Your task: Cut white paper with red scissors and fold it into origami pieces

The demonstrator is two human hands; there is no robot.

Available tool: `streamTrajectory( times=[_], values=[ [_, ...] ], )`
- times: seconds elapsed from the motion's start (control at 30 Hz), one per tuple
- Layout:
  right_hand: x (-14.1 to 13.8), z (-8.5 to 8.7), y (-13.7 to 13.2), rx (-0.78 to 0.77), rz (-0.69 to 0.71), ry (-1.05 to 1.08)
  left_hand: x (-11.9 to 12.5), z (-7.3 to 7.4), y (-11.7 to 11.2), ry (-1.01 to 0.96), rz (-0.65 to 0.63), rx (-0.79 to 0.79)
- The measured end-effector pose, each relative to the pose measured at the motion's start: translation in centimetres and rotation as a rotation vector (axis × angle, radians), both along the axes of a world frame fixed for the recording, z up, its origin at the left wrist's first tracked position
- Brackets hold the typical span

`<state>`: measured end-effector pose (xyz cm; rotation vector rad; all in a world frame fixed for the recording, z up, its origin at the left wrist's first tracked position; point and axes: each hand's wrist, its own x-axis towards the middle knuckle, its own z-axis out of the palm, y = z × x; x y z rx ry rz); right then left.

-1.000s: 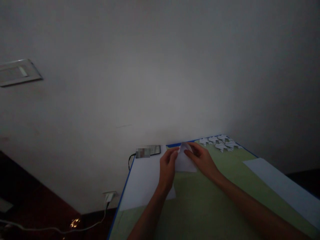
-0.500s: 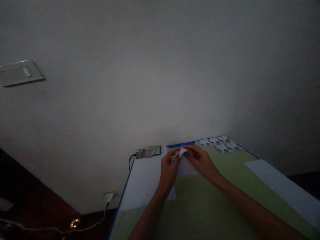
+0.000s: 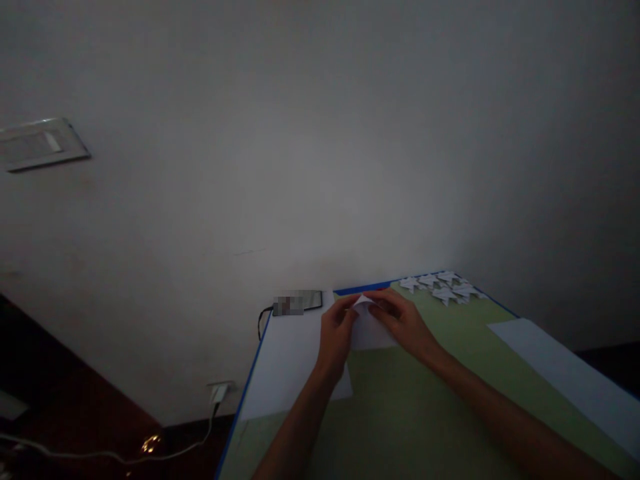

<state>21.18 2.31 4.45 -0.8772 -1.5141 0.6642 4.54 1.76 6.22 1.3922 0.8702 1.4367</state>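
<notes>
A small white sheet of paper [image 3: 369, 331], partly folded to a point at its far end, lies on the green table top [image 3: 410, 413]. My left hand [image 3: 336, 333] pinches its left edge near the tip, fingers closed. From the right, my right hand [image 3: 403, 320] presses on the same folded tip with curled fingers. Both hands meet at the paper's far end, close to the table's blue back edge.
A larger white sheet [image 3: 290, 360] lies under my left hand. Another white sheet [image 3: 565, 380] sits at the right. Several folded paper figures [image 3: 440, 287] cluster at the far right corner. A phone [image 3: 297, 303] with a cable lies by the wall; a wall socket [image 3: 219, 393] is below.
The folded tip of the paper has been lowered and pressed flatter under both hands. The hands stayed in about the same place.
</notes>
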Motion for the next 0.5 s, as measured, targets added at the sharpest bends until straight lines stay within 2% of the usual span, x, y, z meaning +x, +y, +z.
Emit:
streamTrajectory(
  times=[0.2, 0.5],
  values=[
    [-0.35, 0.03, -0.29, -0.016, 0.080, -0.025, -0.01, -0.49, 0.36, -0.070, 0.052, -0.075],
    [-0.38, 0.09, -0.15, -0.076, 0.133, 0.014, -0.70, 0.01, 0.37, 0.000, 0.056, -0.127]
  ],
)
